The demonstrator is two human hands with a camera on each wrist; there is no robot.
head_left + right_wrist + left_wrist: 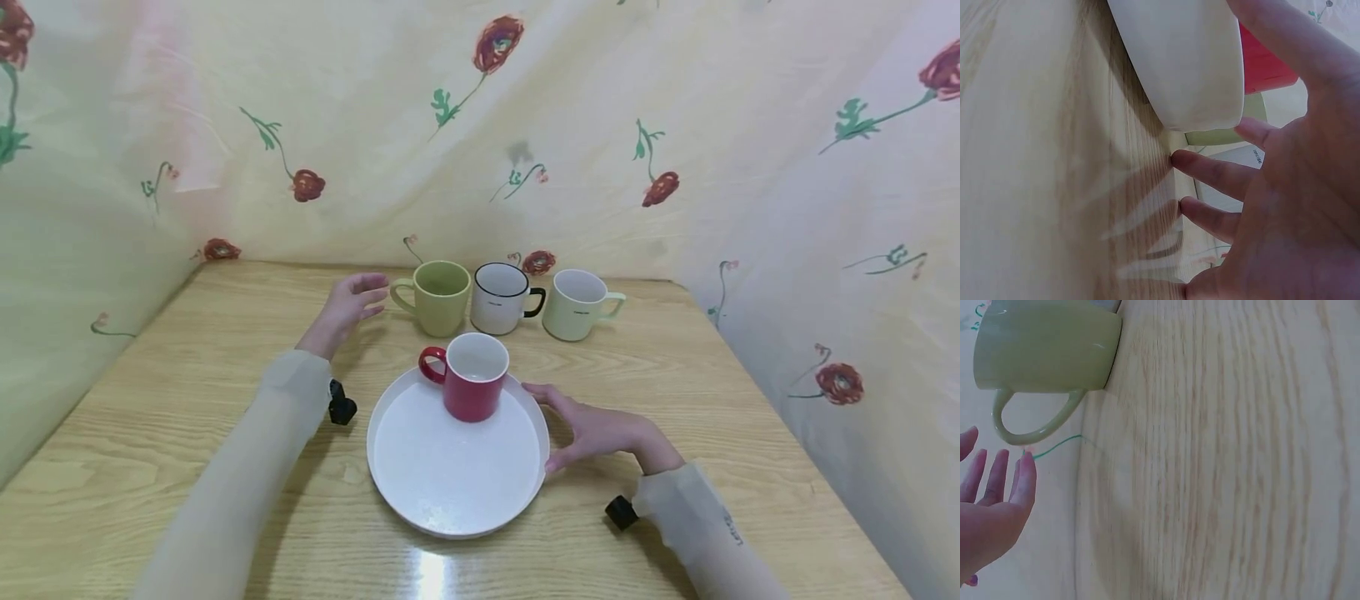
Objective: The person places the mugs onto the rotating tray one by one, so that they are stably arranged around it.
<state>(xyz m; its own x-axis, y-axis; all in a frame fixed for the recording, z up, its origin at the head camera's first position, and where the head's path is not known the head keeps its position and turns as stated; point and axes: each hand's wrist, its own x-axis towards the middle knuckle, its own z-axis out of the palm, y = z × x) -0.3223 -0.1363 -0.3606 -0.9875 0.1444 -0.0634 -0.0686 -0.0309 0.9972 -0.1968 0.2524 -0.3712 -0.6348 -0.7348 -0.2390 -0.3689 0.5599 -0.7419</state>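
Note:
My left hand [351, 307] is just left of the handle of a green mug [441, 300], fingers relaxed and holding nothing. In the left wrist view the fingertips [1027, 464] are right by that mug's handle [1038, 432]. At the right side of a round white tray [457, 475] is my right hand [592, 429], thumb and fingers spread along the rim. The right wrist view shows its fingers [1216, 175] extended beside the tray's wall [1191, 69]. A red mug [474, 392] with a white inside stands upright toward the tray's back, its handle pointing left.
Right of the green mug stand a white mug [498, 302] with a black rim and handle, then a pale green mug [576, 307], both handles to the right. A flower-patterned cloth [420, 125] hangs behind the wooden table [150, 417].

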